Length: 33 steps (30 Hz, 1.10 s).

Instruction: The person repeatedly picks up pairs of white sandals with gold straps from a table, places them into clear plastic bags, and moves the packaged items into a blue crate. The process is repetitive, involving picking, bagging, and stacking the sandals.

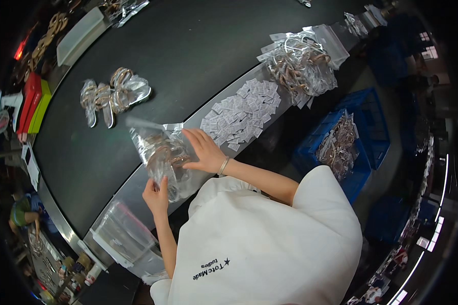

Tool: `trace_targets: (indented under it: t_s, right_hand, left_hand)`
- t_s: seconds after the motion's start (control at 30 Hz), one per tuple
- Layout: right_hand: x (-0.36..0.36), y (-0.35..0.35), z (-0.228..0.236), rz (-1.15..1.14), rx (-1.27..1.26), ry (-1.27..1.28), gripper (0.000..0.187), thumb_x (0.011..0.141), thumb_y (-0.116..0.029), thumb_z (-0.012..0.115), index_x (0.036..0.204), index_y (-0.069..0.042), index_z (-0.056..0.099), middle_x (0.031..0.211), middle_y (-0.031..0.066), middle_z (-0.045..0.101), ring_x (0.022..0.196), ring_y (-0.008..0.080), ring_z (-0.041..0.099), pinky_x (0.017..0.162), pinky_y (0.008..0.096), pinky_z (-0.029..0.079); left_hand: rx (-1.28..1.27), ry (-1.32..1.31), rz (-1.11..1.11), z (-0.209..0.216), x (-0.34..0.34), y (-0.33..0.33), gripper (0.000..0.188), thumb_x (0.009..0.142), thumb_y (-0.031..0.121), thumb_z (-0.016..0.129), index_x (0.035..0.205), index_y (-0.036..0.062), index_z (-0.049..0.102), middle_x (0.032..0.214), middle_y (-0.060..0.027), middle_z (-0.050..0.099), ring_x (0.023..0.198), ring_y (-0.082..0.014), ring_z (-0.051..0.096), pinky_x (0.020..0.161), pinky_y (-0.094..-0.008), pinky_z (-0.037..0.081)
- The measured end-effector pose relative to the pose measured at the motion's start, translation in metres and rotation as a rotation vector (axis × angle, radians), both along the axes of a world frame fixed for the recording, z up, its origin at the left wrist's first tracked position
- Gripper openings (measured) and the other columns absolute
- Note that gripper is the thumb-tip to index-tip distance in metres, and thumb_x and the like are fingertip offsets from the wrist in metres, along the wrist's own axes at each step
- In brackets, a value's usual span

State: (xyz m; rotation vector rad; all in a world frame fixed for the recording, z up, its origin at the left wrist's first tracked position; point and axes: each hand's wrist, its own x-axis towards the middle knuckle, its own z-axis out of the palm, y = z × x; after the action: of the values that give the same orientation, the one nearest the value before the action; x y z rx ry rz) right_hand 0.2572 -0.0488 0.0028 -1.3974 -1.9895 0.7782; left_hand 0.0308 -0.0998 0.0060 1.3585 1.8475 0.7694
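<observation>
A clear plastic bag [160, 152] with brown and silvery looped items inside lies at the near edge of the dark belt, in front of me. My left hand [156, 196] pinches the bag's near end between thumb and fingers. My right hand [207, 152] rests against the bag's right side, fingers stretched out and thumb apart. Just right of it spreads a heap of small white printed tags [241, 113]. Farther along the ledge is a pile of filled clear bags [303, 63] with brown looped contents. The exact kind of the bagged items cannot be made out.
Several plastic-wrapped brown braided pieces [114, 94] lie on the dark belt [188, 56]. Flat clear bags [124, 231] sit left of me. A blue crate [310, 140] with bagged pieces stands low on my right. A translucent tray [83, 36] sits at the far left.
</observation>
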Motion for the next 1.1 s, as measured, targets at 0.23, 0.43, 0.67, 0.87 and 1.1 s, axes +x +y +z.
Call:
trace_targets:
  t_s: [0.23, 0.43, 0.67, 0.87, 1.1]
  right_hand:
    - [0.091, 0.058, 0.072, 0.12, 0.181, -0.124, 0.04, 0.061, -0.026, 0.075, 0.096, -0.012, 0.064, 0.101, 0.007, 0.061, 0.102, 0.0271, 0.055, 0.096, 0.0425, 0.037]
    - [0.229, 0.023, 0.12, -0.494, -0.095, 0.277, 0.024, 0.071, -0.016, 0.076, 0.089, -0.004, 0.065, 0.086, 0.0033, 0.066, 0.072, 0.0039, 0.056, 0.062, 0.0204, 0.046]
    - [0.323, -0.019, 0.141, -0.932, 0.147, 0.122, 0.028, 0.075, -0.022, 0.073, 0.09, 0.0, 0.066, 0.081, 0.004, 0.067, 0.069, 0.005, 0.058, 0.062, 0.0204, 0.046]
    - [0.441, 0.004, 0.139, -0.931, 0.098, 0.522, 0.029, 0.08, -0.021, 0.068, 0.098, 0.002, 0.065, 0.087, 0.0025, 0.065, 0.077, 0.0079, 0.058, 0.07, 0.0201, 0.045]
    - [0.547, 0.126, 0.059, -0.825, -0.284, 0.362, 0.036, 0.078, -0.032, 0.068, 0.092, 0.001, 0.067, 0.081, 0.0033, 0.065, 0.076, 0.0122, 0.059, 0.07, 0.0277, 0.046]
  left_hand:
    - [0.608, 0.543, -0.634, 0.163, 0.106, 0.066, 0.034, 0.066, 0.018, 0.072, 0.095, 0.0061, 0.06, 0.115, -0.0149, 0.052, 0.107, -0.0353, 0.046, 0.092, -0.0424, 0.034]
    - [0.533, -0.29, -0.413, 0.127, 0.104, 0.057, 0.048, 0.078, 0.019, 0.063, 0.119, -0.0011, 0.046, 0.121, -0.0145, 0.05, 0.118, -0.0277, 0.042, 0.1, -0.0387, 0.029]
    - [-0.075, -0.512, -0.493, 0.011, 0.134, 0.05, 0.047, 0.078, 0.017, 0.066, 0.118, 0.0051, 0.046, 0.12, -0.0094, 0.05, 0.115, -0.0216, 0.045, 0.097, -0.0364, 0.033]
    - [-0.225, -0.609, -0.744, -0.015, 0.244, 0.08, 0.068, 0.073, 0.028, 0.073, 0.126, 0.0074, 0.037, 0.126, -0.0117, 0.045, 0.116, -0.027, 0.044, 0.094, -0.0403, 0.037]
    - [-0.636, -0.916, -0.234, 0.005, 0.461, 0.174, 0.111, 0.065, 0.049, 0.075, 0.138, 0.0049, 0.004, 0.141, -0.023, 0.018, 0.126, -0.033, 0.03, 0.098, -0.048, 0.032]
